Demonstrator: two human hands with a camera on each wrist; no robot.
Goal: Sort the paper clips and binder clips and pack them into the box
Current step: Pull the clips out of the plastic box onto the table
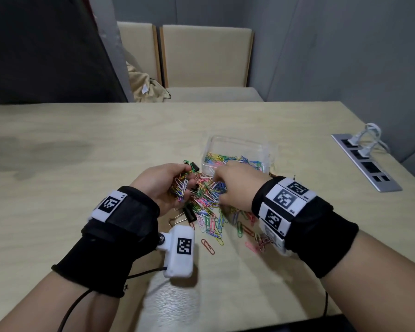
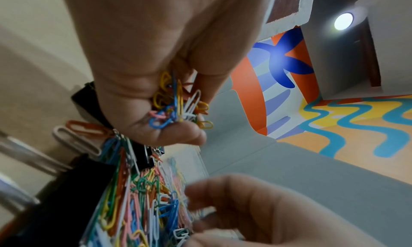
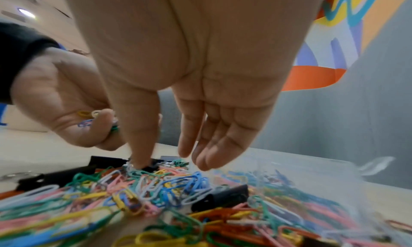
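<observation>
A loose heap of coloured paper clips (image 1: 210, 212) lies on the wooden table (image 1: 82, 149), with black binder clips (image 1: 189, 213) mixed in. Behind it stands a clear plastic box (image 1: 237, 149) with paper clips inside. My left hand (image 1: 177, 179) is curled round a bunch of paper clips (image 2: 176, 108), just left of the heap. My right hand (image 1: 222, 179) hovers over the heap in front of the box. Its fingers (image 3: 200, 155) hang straight and its thumb tip touches the clips (image 3: 156, 185). A black binder clip (image 3: 223, 196) lies half buried near the box wall (image 3: 312, 169).
Another binder clip (image 1: 195, 166) sits beyond my left hand. A metal socket strip (image 1: 367, 164) with white plugs (image 1: 367, 137) is set into the table at the right. Two chairs (image 1: 206, 58) stand behind the far edge. A cable trails off the near edge.
</observation>
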